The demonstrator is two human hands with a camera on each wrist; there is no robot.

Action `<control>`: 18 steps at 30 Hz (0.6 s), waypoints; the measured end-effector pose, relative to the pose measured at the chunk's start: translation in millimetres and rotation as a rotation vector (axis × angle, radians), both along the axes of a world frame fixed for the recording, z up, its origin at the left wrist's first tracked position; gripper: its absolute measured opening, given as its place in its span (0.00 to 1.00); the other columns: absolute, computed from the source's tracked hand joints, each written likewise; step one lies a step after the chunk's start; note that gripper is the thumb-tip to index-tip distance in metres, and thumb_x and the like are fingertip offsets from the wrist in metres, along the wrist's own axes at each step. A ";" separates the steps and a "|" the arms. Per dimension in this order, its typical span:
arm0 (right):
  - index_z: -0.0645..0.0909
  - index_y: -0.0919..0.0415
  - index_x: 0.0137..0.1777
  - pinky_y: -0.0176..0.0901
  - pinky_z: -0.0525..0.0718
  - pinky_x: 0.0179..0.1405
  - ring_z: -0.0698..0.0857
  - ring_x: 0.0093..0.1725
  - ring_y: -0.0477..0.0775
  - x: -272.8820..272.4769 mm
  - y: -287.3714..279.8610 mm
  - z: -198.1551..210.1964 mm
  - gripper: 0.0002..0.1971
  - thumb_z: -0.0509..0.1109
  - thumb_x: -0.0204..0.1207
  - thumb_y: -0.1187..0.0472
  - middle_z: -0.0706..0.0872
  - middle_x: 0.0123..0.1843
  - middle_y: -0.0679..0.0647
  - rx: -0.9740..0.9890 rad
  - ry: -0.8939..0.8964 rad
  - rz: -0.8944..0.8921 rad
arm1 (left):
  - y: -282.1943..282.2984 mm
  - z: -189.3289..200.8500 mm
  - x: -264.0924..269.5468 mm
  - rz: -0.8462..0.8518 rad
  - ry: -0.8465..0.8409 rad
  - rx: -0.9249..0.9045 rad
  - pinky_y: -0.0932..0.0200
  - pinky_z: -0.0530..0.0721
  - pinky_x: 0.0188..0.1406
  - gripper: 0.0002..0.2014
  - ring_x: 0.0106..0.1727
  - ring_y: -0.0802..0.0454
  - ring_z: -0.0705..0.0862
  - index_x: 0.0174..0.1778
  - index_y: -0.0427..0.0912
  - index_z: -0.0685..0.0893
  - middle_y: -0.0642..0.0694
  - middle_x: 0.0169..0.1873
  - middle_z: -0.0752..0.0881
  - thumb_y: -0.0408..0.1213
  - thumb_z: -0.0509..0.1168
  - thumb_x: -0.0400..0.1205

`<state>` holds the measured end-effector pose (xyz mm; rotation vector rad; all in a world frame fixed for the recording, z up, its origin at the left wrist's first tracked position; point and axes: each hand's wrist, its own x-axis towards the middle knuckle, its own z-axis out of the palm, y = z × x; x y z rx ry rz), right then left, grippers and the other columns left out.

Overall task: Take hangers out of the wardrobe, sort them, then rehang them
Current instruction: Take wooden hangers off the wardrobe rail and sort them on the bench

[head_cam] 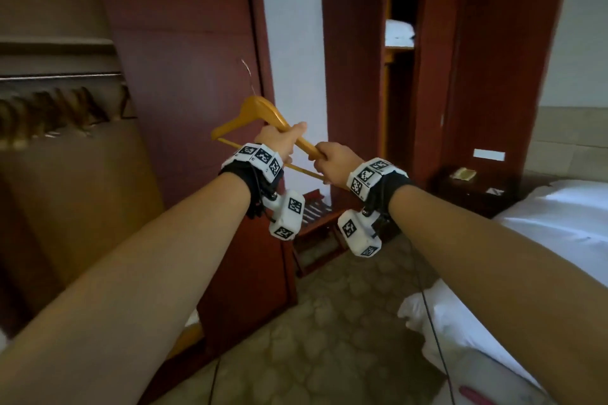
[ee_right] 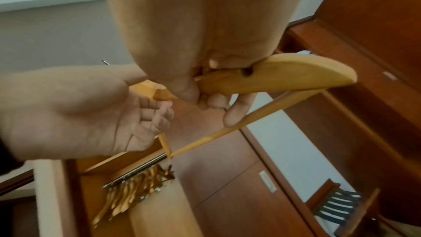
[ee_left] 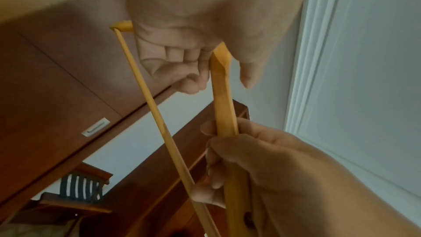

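Observation:
A light wooden hanger (head_cam: pixel 260 112) with a thin metal hook and a lower bar is held up in front of the red-brown wardrobe door (head_cam: pixel 184 76). My left hand (head_cam: pixel 279 138) grips its sloping arm near the middle, fingers curled round the wood (ee_left: pixel 218 71). My right hand (head_cam: pixel 329 159) grips the same arm lower down, near its end (ee_right: pixel 273 77). To the left, the open wardrobe shows a metal rail (head_cam: pixel 59 77) with several more wooden hangers (head_cam: pixel 49 112) on it, blurred. The same row of hangers (ee_right: pixel 132 188) shows in the right wrist view.
A bed with white sheets (head_cam: pixel 543 230) fills the right side. A slatted luggage rack (head_cam: pixel 316 217) stands below the hands. Further back are a second open cupboard holding folded white linen (head_cam: pixel 399 31) and a dark nightstand (head_cam: pixel 470 187). Patterned carpet (head_cam: pixel 329 322) lies between.

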<state>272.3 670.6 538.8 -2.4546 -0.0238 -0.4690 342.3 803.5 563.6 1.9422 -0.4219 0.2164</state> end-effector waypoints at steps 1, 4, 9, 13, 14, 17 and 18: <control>0.81 0.67 0.55 0.54 0.88 0.44 0.87 0.44 0.62 4.8 23.7 2.2 0.11 0.59 0.78 0.67 0.86 0.50 0.62 -0.021 -0.016 0.026 | 24.5 2.9 1.7 0.036 -0.005 -0.007 0.60 0.77 0.26 0.21 0.26 0.46 0.83 0.38 0.40 0.83 0.44 0.29 0.85 0.58 0.67 0.77; 0.80 0.66 0.51 0.45 0.81 0.38 0.84 0.44 0.63 15.3 88.1 10.2 0.07 0.62 0.78 0.67 0.85 0.45 0.62 -0.087 -0.063 0.105 | 94.9 11.2 8.2 0.123 0.008 -0.058 0.59 0.77 0.25 0.14 0.24 0.43 0.81 0.35 0.39 0.82 0.42 0.26 0.83 0.46 0.67 0.78; 0.81 0.64 0.52 0.55 0.85 0.41 0.84 0.41 0.63 33.5 174.8 16.2 0.08 0.68 0.78 0.61 0.84 0.43 0.61 -0.102 -0.079 0.245 | 194.2 17.1 13.9 0.196 0.093 -0.126 0.58 0.76 0.24 0.13 0.24 0.43 0.79 0.33 0.33 0.79 0.44 0.18 0.79 0.39 0.65 0.78; 0.82 0.60 0.54 0.46 0.80 0.38 0.83 0.43 0.59 53.5 228.9 17.6 0.11 0.70 0.77 0.54 0.85 0.46 0.58 -0.149 -0.033 0.297 | 254.2 14.2 9.6 0.257 0.058 -0.154 0.59 0.74 0.20 0.12 0.22 0.44 0.78 0.33 0.33 0.78 0.40 0.23 0.81 0.36 0.63 0.81; 0.82 0.60 0.53 0.46 0.80 0.38 0.83 0.43 0.59 58.9 240.9 17.5 0.11 0.69 0.77 0.54 0.85 0.45 0.57 -0.147 -0.034 0.314 | 267.8 13.0 9.8 0.281 0.042 -0.145 0.59 0.75 0.19 0.13 0.22 0.44 0.79 0.34 0.34 0.79 0.40 0.24 0.82 0.37 0.62 0.81; 0.80 0.59 0.48 0.56 0.89 0.41 0.86 0.44 0.64 77.1 277.1 16.5 0.07 0.67 0.79 0.55 0.83 0.42 0.58 -0.074 -0.037 0.409 | 306.2 11.7 10.5 0.403 -0.015 -0.070 0.59 0.78 0.20 0.15 0.23 0.47 0.82 0.34 0.38 0.81 0.43 0.27 0.86 0.43 0.60 0.83; 0.78 0.58 0.47 0.56 0.91 0.39 0.87 0.43 0.63 83.0 289.6 15.9 0.07 0.66 0.81 0.54 0.83 0.42 0.59 -0.031 -0.024 0.449 | 318.6 11.9 13.0 0.450 -0.039 -0.032 0.58 0.81 0.22 0.16 0.24 0.47 0.83 0.34 0.40 0.81 0.43 0.28 0.88 0.45 0.59 0.83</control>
